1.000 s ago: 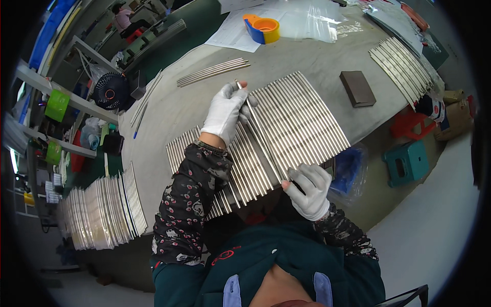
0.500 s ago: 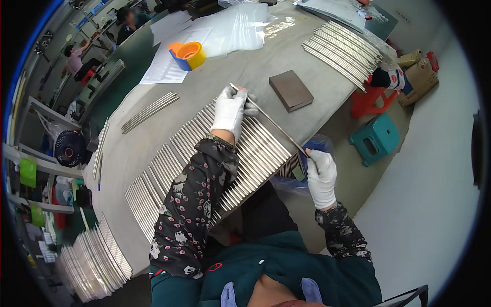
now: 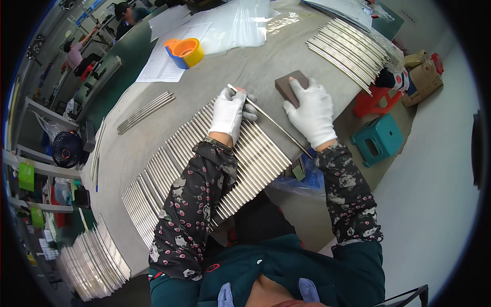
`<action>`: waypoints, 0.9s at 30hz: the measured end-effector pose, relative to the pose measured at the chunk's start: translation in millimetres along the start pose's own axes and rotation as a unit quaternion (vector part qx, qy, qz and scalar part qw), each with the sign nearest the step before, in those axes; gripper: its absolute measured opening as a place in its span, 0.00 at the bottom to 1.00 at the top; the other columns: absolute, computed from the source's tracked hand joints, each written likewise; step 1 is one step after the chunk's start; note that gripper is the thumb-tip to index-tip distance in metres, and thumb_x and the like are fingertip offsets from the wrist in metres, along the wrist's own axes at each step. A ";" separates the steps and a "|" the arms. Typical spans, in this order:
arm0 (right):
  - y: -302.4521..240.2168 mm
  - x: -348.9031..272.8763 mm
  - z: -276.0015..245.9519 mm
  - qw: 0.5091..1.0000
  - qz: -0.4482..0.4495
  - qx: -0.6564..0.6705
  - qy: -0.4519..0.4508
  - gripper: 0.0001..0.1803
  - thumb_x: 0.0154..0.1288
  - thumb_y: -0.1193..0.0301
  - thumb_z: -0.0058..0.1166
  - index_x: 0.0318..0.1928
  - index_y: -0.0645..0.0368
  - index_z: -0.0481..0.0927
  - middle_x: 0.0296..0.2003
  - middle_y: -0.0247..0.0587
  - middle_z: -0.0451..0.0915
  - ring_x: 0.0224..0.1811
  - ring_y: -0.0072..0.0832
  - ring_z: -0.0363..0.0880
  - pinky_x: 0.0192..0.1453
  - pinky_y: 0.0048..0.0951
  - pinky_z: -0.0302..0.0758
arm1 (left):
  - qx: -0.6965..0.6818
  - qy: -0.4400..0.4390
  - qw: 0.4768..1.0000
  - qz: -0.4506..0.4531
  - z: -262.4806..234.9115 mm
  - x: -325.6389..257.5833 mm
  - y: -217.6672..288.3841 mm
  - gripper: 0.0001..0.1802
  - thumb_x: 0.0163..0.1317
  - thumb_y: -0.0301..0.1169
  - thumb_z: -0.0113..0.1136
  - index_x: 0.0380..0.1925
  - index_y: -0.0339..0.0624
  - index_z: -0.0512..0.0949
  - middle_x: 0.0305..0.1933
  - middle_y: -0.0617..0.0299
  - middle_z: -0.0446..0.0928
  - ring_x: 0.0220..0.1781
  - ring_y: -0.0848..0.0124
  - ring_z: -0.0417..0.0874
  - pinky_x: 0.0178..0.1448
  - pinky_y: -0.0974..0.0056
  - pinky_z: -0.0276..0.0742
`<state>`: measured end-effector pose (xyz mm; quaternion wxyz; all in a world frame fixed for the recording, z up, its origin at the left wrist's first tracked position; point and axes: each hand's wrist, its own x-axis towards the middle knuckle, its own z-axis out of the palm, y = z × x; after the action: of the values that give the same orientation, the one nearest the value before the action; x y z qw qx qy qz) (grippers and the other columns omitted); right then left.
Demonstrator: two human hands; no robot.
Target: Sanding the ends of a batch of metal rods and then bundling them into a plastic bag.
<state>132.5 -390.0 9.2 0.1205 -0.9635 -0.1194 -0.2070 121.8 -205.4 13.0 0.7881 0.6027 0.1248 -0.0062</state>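
Observation:
My left hand [image 3: 227, 113], in a white glove with bare fingertips, grips one end of a slim metal rod [image 3: 279, 124]. The rod slants down to the right, its far end at the table's edge by my right wrist. A brown rectangular block [image 3: 288, 90] lies on the table beyond the rod. My right hand [image 3: 312, 111], gloved the same way, is on this block with thumb and fingers around it and hides its right part. Under my left hand and forearm spreads a long row of metal rods [image 3: 258, 158], side by side.
Several rods [image 3: 146, 112] lie at the left; another batch of rods [image 3: 348, 53] is at the far right. An orange-yellow tape roll [image 3: 188, 52] sits on paper sheets [image 3: 158, 71]. Bundled rods [image 3: 94, 263] stand lower left. A teal stool [image 3: 378, 138] is on the floor.
My right hand has let go of the rod's lower end and moved up and away onto the brown block. My left hand still holds the rod in nearly the same place.

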 end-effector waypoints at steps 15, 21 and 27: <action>4.6 -59.6 -44.3 0.990 -0.126 0.068 0.012 0.27 0.47 0.64 0.62 0.52 0.51 0.78 0.52 0.59 0.70 0.47 0.46 0.72 0.46 0.41 0.69 | 0.023 0.001 1.000 0.003 3.3 -0.9 0.4 0.08 0.70 0.31 0.47 0.40 0.37 0.65 0.32 0.54 0.76 0.21 0.75 0.75 0.24 0.72 0.74; -5.1 -71.2 -38.0 0.975 -0.179 0.129 0.024 0.28 0.48 0.63 0.61 0.54 0.49 0.76 0.53 0.59 0.68 0.48 0.47 0.71 0.47 0.43 0.68 | 0.034 0.007 0.999 0.004 0.8 0.8 -2.5 0.08 0.70 0.31 0.47 0.41 0.36 0.66 0.32 0.55 0.76 0.21 0.75 0.75 0.24 0.72 0.75; -5.3 -68.8 -42.8 0.968 -0.193 0.155 0.039 0.30 0.47 0.65 0.62 0.55 0.51 0.75 0.52 0.63 0.69 0.44 0.51 0.72 0.44 0.44 0.69 | 0.038 0.016 0.999 0.008 1.6 -1.4 0.4 0.08 0.70 0.31 0.47 0.41 0.36 0.66 0.32 0.54 0.76 0.21 0.75 0.75 0.25 0.72 0.76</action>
<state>54.2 -409.4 18.6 0.2311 -0.8829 -0.3287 -0.2430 120.8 -207.0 14.1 0.7628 0.6330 0.1321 0.0048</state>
